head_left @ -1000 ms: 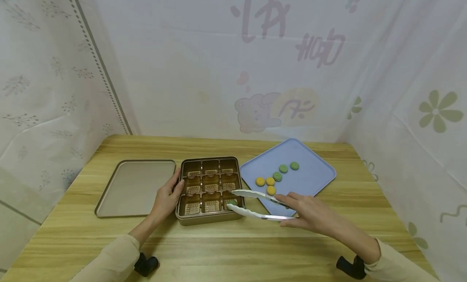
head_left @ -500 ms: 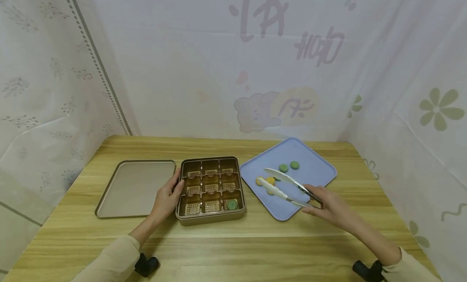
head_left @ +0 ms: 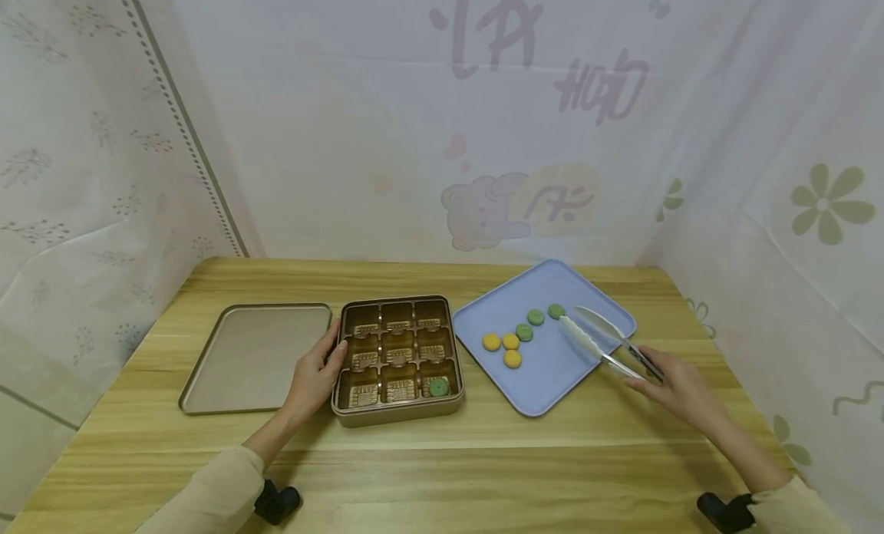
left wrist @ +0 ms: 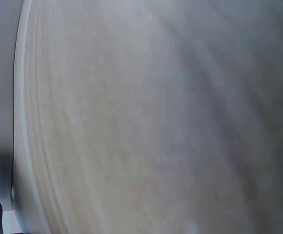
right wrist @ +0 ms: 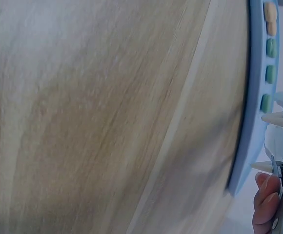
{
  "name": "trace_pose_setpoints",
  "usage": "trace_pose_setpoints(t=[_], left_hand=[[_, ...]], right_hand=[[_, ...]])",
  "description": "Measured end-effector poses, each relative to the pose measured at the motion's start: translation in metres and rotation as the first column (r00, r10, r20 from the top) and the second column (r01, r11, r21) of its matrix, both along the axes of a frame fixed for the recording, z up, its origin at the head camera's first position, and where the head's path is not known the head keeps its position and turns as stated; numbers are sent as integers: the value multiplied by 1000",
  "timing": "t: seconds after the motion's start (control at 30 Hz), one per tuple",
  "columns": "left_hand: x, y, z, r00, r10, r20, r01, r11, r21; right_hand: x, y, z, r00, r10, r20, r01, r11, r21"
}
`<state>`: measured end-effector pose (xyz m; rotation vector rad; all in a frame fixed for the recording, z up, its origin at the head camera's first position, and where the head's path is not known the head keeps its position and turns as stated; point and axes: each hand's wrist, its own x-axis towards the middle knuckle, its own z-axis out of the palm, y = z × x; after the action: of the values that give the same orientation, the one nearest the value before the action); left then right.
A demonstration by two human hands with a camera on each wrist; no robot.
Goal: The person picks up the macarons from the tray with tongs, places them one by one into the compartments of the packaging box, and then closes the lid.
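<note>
Head view, worktop (head_left: 428,476): wood-grained, carrying everything below.
Blue tray (head_left: 542,384): one, set cornerwise toward the worktop's far right corner, one tray corner pointing my way.
Bronze panel (head_left: 255,357): one, low-rimmed, flat near the worktop's left edge.
Nine-cell box (head_left: 400,416): one, between panel and tray; a green disc (head_left: 439,387) lies in its near right cell.
My right hand (head_left: 680,387): curled round the tongs, hold partway open.
Tongs (head_left: 584,341): one pair, arms spread, nothing between; tips over the tray, one just beside the farthest green disc; contact unclear.
My left hand (head_left: 316,374): fingers fairly straight along the box's left wall, thumb at its rim.
Green discs (head_left: 536,318): three, slanting through the tray's middle.
Yellow discs (head_left: 510,341): three, clustered toward the tray's left corner.
Hazards: an off-centre pinch could skid a rounded disc toward the rim; a low sweep could knock its neighbours; uneven pressure from my left hand could slide the box.
</note>
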<state>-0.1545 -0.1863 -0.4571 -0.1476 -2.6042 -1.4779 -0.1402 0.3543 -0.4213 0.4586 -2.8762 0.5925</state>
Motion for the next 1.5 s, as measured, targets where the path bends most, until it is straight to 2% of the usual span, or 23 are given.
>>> trace_pose_setpoints(t=[0.13,0.4,0.6,0.8,1.03,1.5], left_hand=[[0,0,-1,1000,3,-1,-3,1000,0],[2,1,-3,1000,-3,-13,3,1000,6],[2,1,-4,1000,-9,-7,10,1000,14],[3,1,-3,1000,-5,-3,5,1000,19],[2,1,-4,1000,1,-9,-1,1000,16],[0,0,-4,1000,9,-22,-9,1000,13]], right_hand=[[-5,4,-2,999,-18,38,18,1000,12],[-20,0,-5,999,9,38,-11,999,50],[-27,-3,-8,998,-2,61,-1,998,57],[-29,-3,-7,998,10,55,-13,998,58],[-33,-5,-3,995,10,98,-15,999,52],[-39,-8,1,993,8,120,-17,997,72]])
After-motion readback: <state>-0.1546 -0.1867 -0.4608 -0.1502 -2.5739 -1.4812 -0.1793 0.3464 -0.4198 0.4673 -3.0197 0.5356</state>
